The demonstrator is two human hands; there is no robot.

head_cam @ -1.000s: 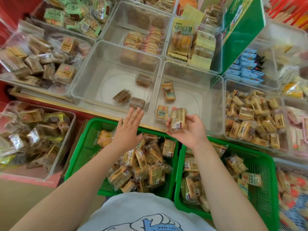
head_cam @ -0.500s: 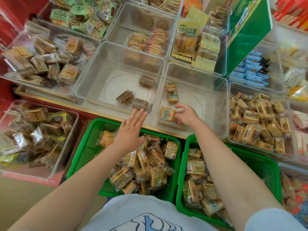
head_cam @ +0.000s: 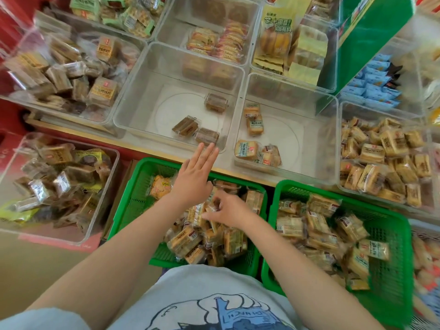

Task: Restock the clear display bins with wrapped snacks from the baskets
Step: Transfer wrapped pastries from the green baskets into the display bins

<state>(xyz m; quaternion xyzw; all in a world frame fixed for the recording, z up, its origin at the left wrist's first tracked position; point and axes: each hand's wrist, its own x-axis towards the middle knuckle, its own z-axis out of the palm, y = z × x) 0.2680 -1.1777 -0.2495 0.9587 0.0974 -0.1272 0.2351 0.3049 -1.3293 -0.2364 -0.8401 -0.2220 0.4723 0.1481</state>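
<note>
Two green baskets stand in front of me, both heaped with wrapped snacks. My right hand (head_cam: 229, 211) reaches into the left green basket (head_cam: 135, 198), its fingers curled onto a wrapped snack (head_cam: 213, 206) in the pile; the hand is blurred. Over the same basket's far edge my left hand (head_cam: 194, 184) hovers flat with straight fingers, holding nothing. Beyond it, one clear bin (head_cam: 133, 110) holds three dark snacks. The clear bin to its right (head_cam: 316, 144) holds several tan snacks, two of them (head_cam: 258, 152) at its front left. The right green basket (head_cam: 392, 282) lies under my right forearm.
Fuller clear bins surround these: one at far left (head_cam: 59, 75), one at lower left (head_cam: 59, 184), one at the right (head_cam: 381, 163). A green sign board (head_cam: 371, 44) leans at the back right. More bins with packets line the back row.
My right hand put its snack into the right clear bin, then pulled back and down into the left green basket. My left hand barely moved. The camera tilted down slightly.
</note>
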